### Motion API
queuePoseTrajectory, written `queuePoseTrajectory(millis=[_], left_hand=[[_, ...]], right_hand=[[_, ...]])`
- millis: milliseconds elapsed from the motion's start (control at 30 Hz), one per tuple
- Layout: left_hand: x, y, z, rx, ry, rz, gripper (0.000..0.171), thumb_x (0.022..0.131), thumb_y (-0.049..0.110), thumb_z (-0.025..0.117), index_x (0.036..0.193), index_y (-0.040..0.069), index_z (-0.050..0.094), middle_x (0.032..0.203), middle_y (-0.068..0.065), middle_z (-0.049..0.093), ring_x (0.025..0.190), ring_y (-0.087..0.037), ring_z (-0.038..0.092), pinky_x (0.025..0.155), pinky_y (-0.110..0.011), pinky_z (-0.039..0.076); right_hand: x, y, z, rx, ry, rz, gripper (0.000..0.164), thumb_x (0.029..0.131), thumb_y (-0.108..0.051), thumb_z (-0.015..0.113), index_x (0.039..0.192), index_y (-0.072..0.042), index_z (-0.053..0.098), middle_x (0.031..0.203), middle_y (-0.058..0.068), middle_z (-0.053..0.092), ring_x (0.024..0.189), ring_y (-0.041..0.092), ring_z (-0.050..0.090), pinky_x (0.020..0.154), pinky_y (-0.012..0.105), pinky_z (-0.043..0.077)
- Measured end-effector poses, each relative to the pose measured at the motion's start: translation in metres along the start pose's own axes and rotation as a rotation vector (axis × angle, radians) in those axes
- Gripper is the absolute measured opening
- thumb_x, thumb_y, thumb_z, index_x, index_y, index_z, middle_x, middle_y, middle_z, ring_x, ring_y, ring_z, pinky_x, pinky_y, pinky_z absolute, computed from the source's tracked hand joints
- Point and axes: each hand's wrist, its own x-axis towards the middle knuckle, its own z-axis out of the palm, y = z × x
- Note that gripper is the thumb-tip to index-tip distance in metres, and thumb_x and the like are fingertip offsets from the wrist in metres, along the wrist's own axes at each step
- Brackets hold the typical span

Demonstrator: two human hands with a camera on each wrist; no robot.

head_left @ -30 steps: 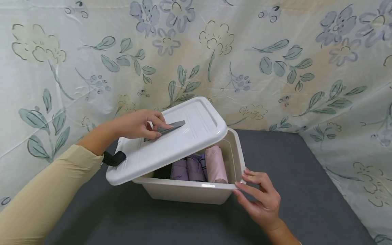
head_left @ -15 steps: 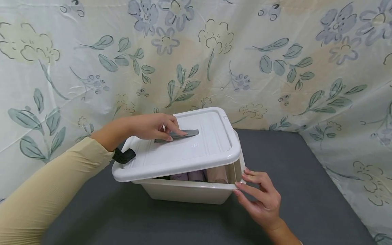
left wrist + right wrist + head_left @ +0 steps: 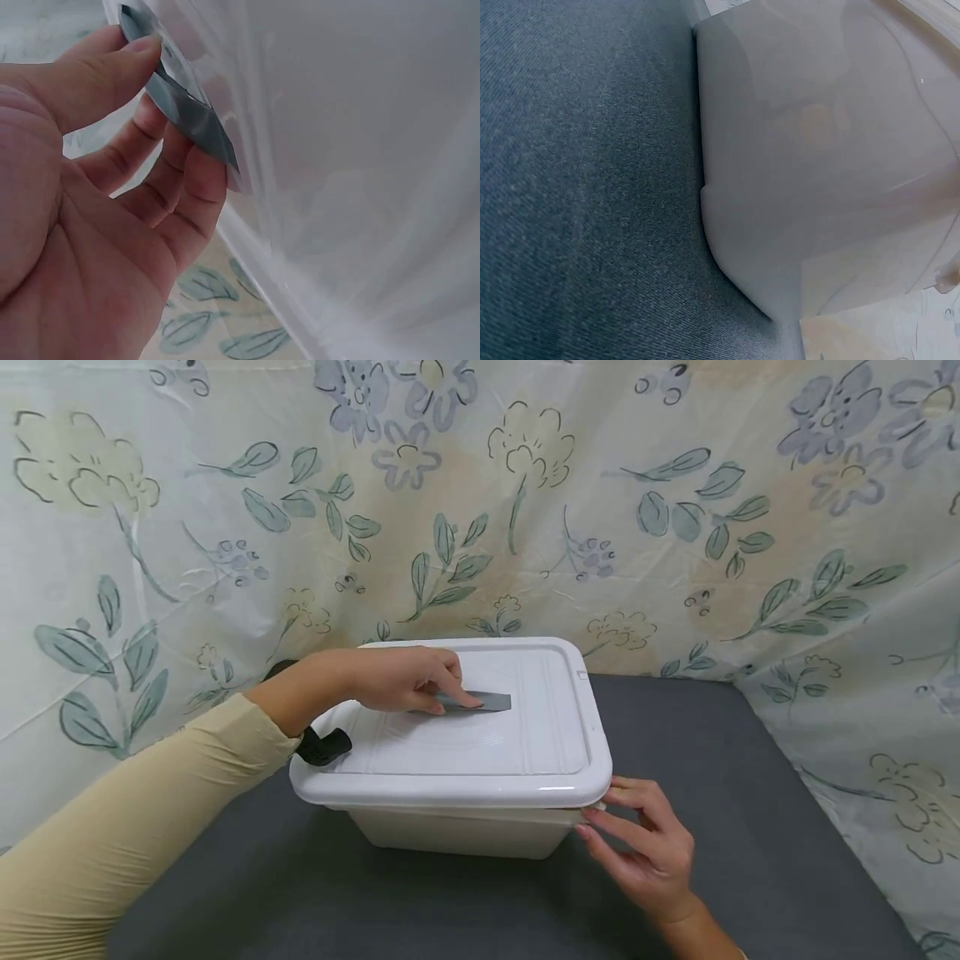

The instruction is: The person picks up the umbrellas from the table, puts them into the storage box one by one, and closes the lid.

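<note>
A white lid point(image 3: 525, 747) lies nearly level over the beige plastic storage box point(image 3: 457, 833), hiding what is inside. My left hand point(image 3: 408, 678) pinches the grey handle point(image 3: 495, 701) in the middle of the lid. In the left wrist view, thumb and fingers close around that handle point(image 3: 191, 124) from both sides. At the front right corner, my right hand point(image 3: 648, 847) grips the box's rim, its fingertips right by the lid's edge. The right wrist view shows the box wall point(image 3: 795, 135) standing on dark cloth. Whether the lid is fully seated cannot be told.
Dark grey cloth point(image 3: 720, 793) covers the table around the box. A floral curtain point(image 3: 525, 527) hangs behind and along the right side. A black strap piece point(image 3: 326, 747) at my left wrist is over the lid's left part.
The lid, tilted with its right side raised, has come down and to the right to cover the box. Purple and pink rolled bundles inside are now hidden. My right hand has stayed in place.
</note>
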Motion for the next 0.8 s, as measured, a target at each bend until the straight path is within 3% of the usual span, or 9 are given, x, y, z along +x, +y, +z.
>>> queuePoseTrajectory(millis=[233,433,567,800], left_hand=[[0.004,0.003,0.001,0.026,-0.013,-0.031,0.043,0.098,0.007,0.067,0.139,0.022,0.065,0.102,-0.002,0.056,0.085,-0.015,0.048,0.074,-0.026,0.040],[0.008,0.003,0.001,0.079,-0.012,-0.028,0.042,0.098,0.008,0.068,0.137,0.024,0.067,0.102,-0.001,0.058,0.085,-0.015,0.048,0.072,-0.026,0.040],[0.010,0.005,0.002,0.104,-0.016,-0.016,0.042,0.098,0.009,0.068,0.137,0.024,0.067,0.104,0.000,0.058,0.085,-0.015,0.047,0.072,-0.025,0.040],[0.012,0.003,0.005,0.116,-0.022,-0.007,0.042,0.098,0.008,0.067,0.137,0.024,0.067,0.108,-0.001,0.059,0.086,-0.014,0.048,0.073,-0.025,0.042]], right_hand=[[0.009,0.000,0.000,0.068,0.065,-0.032,0.019,0.079,0.001,0.086,0.076,0.015,0.074,0.098,0.032,0.068,0.100,0.036,0.067,0.098,0.033,0.057],[0.018,-0.002,-0.004,0.080,0.153,0.048,0.028,0.074,-0.001,0.090,0.074,0.015,0.068,0.103,0.035,0.064,0.104,0.037,0.068,0.099,0.035,0.057],[0.026,-0.003,-0.004,0.029,0.102,0.116,0.033,0.077,-0.010,0.091,0.083,0.015,0.071,0.113,0.032,0.064,0.112,0.035,0.064,0.105,0.032,0.054],[0.036,-0.005,0.004,0.015,-0.016,0.128,0.032,0.082,-0.014,0.087,0.093,0.013,0.075,0.120,0.032,0.063,0.121,0.035,0.060,0.108,0.030,0.050]])
